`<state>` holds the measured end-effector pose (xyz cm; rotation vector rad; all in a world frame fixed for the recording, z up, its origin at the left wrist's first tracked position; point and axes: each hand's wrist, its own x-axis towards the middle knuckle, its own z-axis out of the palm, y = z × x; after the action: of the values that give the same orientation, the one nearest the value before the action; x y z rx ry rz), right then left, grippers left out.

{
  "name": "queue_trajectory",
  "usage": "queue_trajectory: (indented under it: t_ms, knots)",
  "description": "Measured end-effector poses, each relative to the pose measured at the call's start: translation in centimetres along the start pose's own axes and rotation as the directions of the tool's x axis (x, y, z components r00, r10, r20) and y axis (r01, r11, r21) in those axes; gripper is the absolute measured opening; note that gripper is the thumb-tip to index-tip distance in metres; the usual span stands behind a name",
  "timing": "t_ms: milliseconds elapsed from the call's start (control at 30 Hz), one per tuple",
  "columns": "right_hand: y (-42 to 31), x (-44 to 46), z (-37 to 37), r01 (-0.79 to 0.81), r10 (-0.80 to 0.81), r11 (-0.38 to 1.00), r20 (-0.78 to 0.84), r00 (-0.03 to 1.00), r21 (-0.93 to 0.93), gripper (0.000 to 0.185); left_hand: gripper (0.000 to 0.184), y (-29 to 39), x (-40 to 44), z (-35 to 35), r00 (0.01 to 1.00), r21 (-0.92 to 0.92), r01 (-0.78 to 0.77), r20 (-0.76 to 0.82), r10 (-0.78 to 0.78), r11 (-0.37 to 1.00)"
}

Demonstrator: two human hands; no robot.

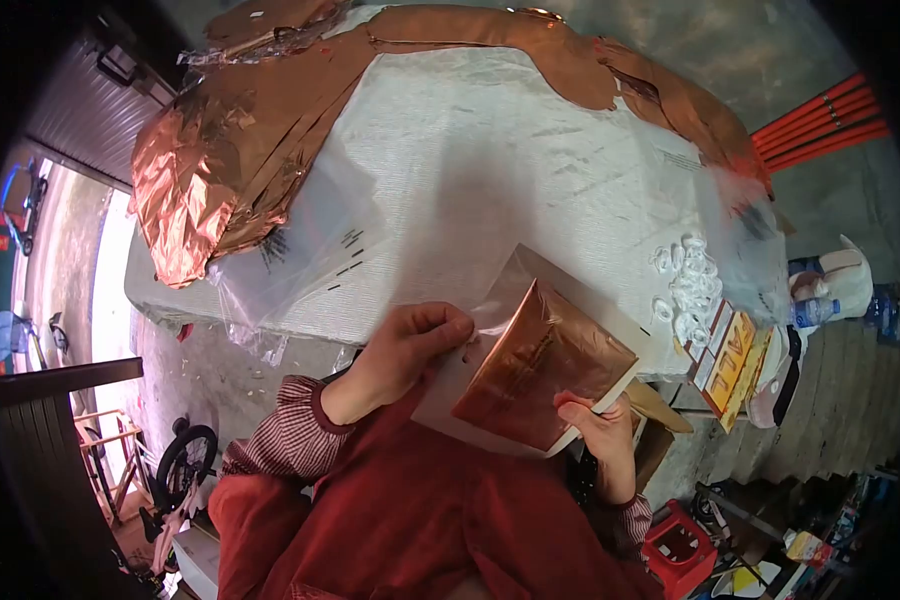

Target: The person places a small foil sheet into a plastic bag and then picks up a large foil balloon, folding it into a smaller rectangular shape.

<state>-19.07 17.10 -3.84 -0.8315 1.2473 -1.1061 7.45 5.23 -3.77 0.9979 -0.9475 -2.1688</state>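
In front of my lap, a flat copper-coloured foil sheet or packet [545, 370] lies tilted inside a clear plastic bag [450, 400]. Its surface is shiny, and a pale edge shows along the right side. My left hand [400, 355] pinches the bag's left edge between thumb and fingers. My right hand [605, 435] grips the lower right edge of the packet, thumb on top; its other fingers are hidden underneath. The bag's upper part reaches over the near edge of the white-covered table [450, 130].
Large copper foil sheets [270, 130] line the table's left and far edges. Clear bags [310, 240] lie at left. White rings or clips [690, 285] are heaped at right beside a yellow printed card [730, 365]. A red stool [680, 540] stands low right.
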Motion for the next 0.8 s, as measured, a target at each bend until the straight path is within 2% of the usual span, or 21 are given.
queue_trajectory:
  t_ms: [100, 167, 200, 267, 300, 333, 367, 400, 433, 467, 500, 533, 600, 633, 700, 767, 800]
  knots:
    - [0.2, 0.6, -0.3, -0.006, 0.004, 1.000, 0.044, 0.999, 0.027, 0.012, 0.016, -0.1, 0.1, 0.2, 1.000, -0.103, 0.007, 0.018, -0.005, 0.995]
    - [0.1, 1.0, -0.3, 0.012, -0.013, 1.000, 0.053, 0.999, 0.029, 0.011, 0.018, 0.8, -0.1, 0.8, 0.991, 0.073, -0.102, -0.081, 0.108, 0.992]
    - [0.0, 1.1, -0.3, 0.000, 0.000, 1.000, 0.037, 0.999, 0.002, 0.010, 0.018, 1.4, -0.2, 1.1, 0.991, 0.075, -0.105, -0.081, 0.111, 0.992]
    - [-0.4, 1.5, -0.5, -0.009, 0.010, 1.000, 0.023, 1.000, -0.024, 0.009, 0.019, 2.7, 0.1, 1.3, 0.980, 0.273, -0.175, -0.040, 0.193, 0.946]
    - [-0.6, 2.0, -0.7, 0.020, -0.019, 1.000, 0.025, 0.999, -0.013, 0.010, 0.019, 3.1, 0.6, 1.1, 0.980, 0.274, -0.176, -0.041, 0.194, 0.946]
    - [-1.1, 2.6, -0.7, 0.049, -0.049, 0.999, 0.026, 0.998, -0.003, 0.011, 0.020, 3.9, 1.6, 0.8, 0.964, 0.345, -0.248, -0.007, 0.267, 0.905]
    - [-2.3, 3.5, -0.5, 0.117, -0.118, 0.983, 0.000, 0.993, -0.144, 0.010, 0.020, 4.7, 2.7, 0.6, 0.941, 0.410, -0.321, 0.035, 0.337, 0.854]
    - [-3.9, 4.8, -0.2, 0.179, -0.192, 0.942, -0.017, 0.981, -0.285, 0.008, 0.021, 6.1, 4.0, 0.9, 0.941, 0.404, -0.298, -0.028, 0.338, 0.865]
    - [-5.0, 6.1, -0.8, 0.101, -0.133, 0.891, -0.041, 0.990, -0.442, 0.009, 0.023, 7.5, 5.5, 1.3, 0.938, 0.395, -0.276, -0.090, 0.336, 0.876]
    - [-6.6, 7.9, -0.5, 0.175, -0.186, 0.907, 0.009, 0.983, -0.382, 0.013, 0.023, 8.6, 7.0, 1.4, 0.933, 0.247, -0.324, -0.078, 0.352, 0.913]
    - [-7.9, 9.8, 0.0, 0.115, -0.137, 0.940, -0.045, 0.990, -0.321, 0.018, 0.023, 9.7, 8.5, 1.5, 0.926, 0.094, -0.365, -0.068, 0.372, 0.926]
    - [-8.9, 11.9, -0.1, 0.055, -0.080, 0.942, -0.065, 0.995, -0.331, 0.020, 0.023, 10.6, 10.2, 1.1, 0.920, 0.096, -0.380, -0.060, 0.386, 0.920]
    - [-10.4, 16.0, -0.2, 0.151, -0.167, 0.911, -0.007, 0.986, -0.383, 0.021, 0.021, 11.5, 13.5, -0.1, 0.894, -0.045, -0.448, -0.047, 0.446, 0.893]
    - [-10.7, 17.8, -0.4, 0.228, -0.229, 0.876, 0.049, 0.972, -0.424, 0.023, 0.021, 11.7, 13.9, -0.5, 0.886, -0.042, -0.464, -0.043, 0.462, 0.885]
    - [-10.4, 20.6, -0.8, 0.229, -0.204, 0.883, 0.103, 0.973, -0.409, 0.025, 0.021, 12.0, 14.6, -1.7, 0.861, 0.158, -0.462, -0.157, 0.484, 0.873]
    - [-9.8, 22.3, -0.9, 0.210, -0.157, 0.897, 0.163, 0.974, -0.388, 0.028, 0.020, 11.6, 15.3, -2.9, 0.853, 0.168, -0.457, -0.193, 0.484, 0.873]
    - [-9.7, 22.1, -0.1, 0.185, -0.147, 0.889, 0.121, 0.982, -0.418, 0.027, 0.020, 11.6, 14.9, -3.0, 0.856, 0.140, -0.461, -0.191, 0.480, 0.876]
